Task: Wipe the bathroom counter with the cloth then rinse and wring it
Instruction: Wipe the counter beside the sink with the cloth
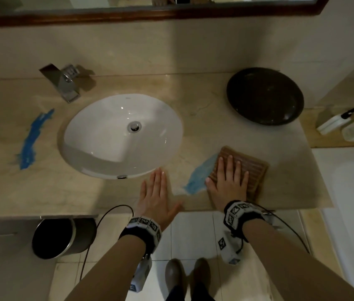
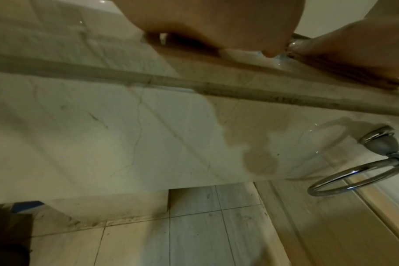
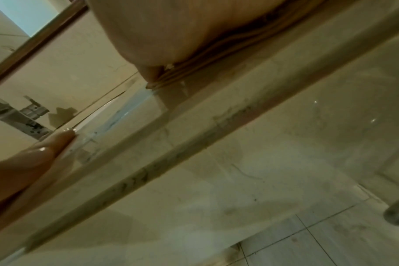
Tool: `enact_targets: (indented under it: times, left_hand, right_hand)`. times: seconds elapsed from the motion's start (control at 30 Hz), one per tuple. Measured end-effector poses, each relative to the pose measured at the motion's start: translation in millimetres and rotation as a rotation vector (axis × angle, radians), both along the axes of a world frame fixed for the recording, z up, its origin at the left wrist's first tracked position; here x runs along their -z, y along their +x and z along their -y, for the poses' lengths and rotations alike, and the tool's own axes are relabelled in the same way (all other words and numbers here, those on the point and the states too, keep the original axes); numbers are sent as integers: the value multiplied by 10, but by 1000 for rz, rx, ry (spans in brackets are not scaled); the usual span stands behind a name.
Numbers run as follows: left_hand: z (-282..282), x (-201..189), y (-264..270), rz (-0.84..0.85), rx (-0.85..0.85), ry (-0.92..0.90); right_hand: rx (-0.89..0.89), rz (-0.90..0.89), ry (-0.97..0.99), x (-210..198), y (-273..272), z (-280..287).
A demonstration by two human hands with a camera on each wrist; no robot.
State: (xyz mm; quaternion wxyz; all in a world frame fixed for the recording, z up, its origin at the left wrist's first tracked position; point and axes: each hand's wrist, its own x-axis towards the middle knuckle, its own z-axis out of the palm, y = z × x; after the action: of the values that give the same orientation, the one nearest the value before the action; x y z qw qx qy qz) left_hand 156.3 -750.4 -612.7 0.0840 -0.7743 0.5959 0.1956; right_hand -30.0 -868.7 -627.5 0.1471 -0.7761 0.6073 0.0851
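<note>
Here, at a marble bathroom table (image 1: 193, 101), two blue smears wait for wiping: the far-left smear (image 1: 33, 139) lies untouched beside the white sink (image 1: 97, 135), well apart from both hands, and looks like a later pass. The tap (image 1: 63, 82) stands behind the sink's left rim, apparently dry, so rinsing seems not yet begun. Right of the sink, the left hand (image 1: 155, 197) lies flat on the table's front edge, fingers (image 1: 157, 179) straight and released, holding nothing; it is probably there to steady the body while the other arm works. Between the hands runs the nearer blue smear (image 1: 197, 178), its right end meeting the cloth. The right hand (image 1: 228, 183) presses palm-down on the folded brown ribbed cloth (image 1: 252, 168), fingers spread and flat on it, not curled round it, which suits pushing the cloth sideways through the smear. Further right and back sits a dark round bowl (image 1: 265, 95), and beyond the table's end white pump bottles (image 1: 336, 120) on a lower ledge, both out of the cloth's path.

Much stays unseen. The hand covers the cloth's near half, so how much blue it has taken up cannot be judged. The mirror (image 1: 171, 3) is cut off at the top edge. Both wrist views are blurred and show mostly the table's front face and floor tiles; the right wrist view catches only the cloth's layered edge under the palm
</note>
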Motion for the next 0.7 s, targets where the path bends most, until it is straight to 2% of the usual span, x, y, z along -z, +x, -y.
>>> enact_targets:
  times: [0.1, 0.3, 0.4, 0.57, 0.7]
  left_hand:
    - [16, -46, 31, -18, 31, 52]
    - [43, -45, 39, -22, 19, 73]
    - [21, -33, 47, -12, 32, 68]
    - [17, -39, 36, -12, 36, 85]
    - [26, -82, 36, -30, 36, 94]
  right_hand:
    - [-16, 13, 34, -27, 40, 11]
    - [-109, -2, 63, -101, -87, -429]
    - [-94, -23, 42, -63, 1, -316]
    - [-87, 41, 51, -51, 166, -79]
    - [-158, -10, 50, -84, 110, -423]
